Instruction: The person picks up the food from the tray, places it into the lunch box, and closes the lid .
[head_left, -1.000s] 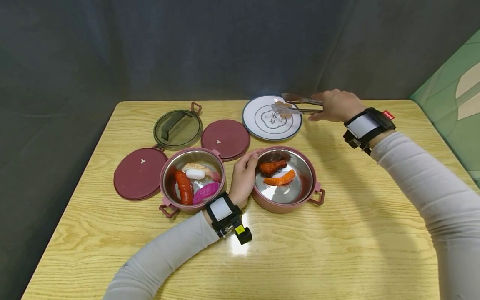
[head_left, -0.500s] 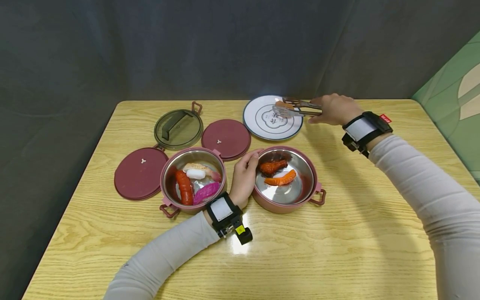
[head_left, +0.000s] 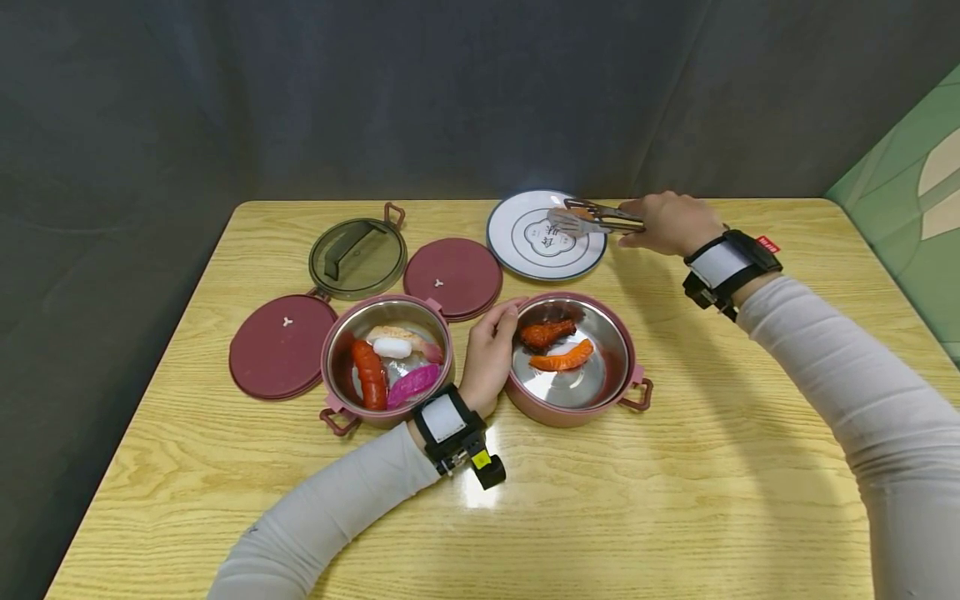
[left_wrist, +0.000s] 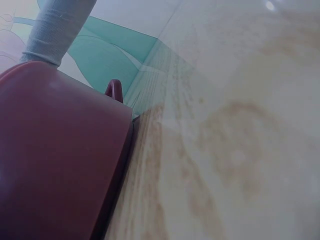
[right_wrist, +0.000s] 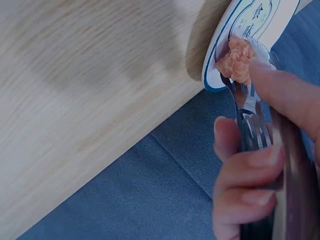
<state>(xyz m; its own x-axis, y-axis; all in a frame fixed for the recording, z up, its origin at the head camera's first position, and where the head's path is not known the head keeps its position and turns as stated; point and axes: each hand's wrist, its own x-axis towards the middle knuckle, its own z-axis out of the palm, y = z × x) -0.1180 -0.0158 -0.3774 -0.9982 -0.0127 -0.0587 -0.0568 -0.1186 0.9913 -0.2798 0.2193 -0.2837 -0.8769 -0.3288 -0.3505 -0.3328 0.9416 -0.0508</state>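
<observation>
The right hand (head_left: 671, 223) has the tongs (head_left: 611, 218) squeezed narrow, fingers curled round, and the meat (right_wrist: 236, 61) sits between their tips, over the plate (head_left: 517, 237)! The left hand (head_left: 487, 354) touches the near pot (head_left: 555, 417); whether it grips, one cannot tell. To its right, inside: drumstick (head_left: 546, 335), orange piece (head_left: 562, 357). To its left, the other pot (head_left: 390, 308): sausage (head_left: 369, 373), shrimp (head_left: 412, 337), white piece (head_left: 392, 347), purple piece (head_left: 414, 383).
</observation>
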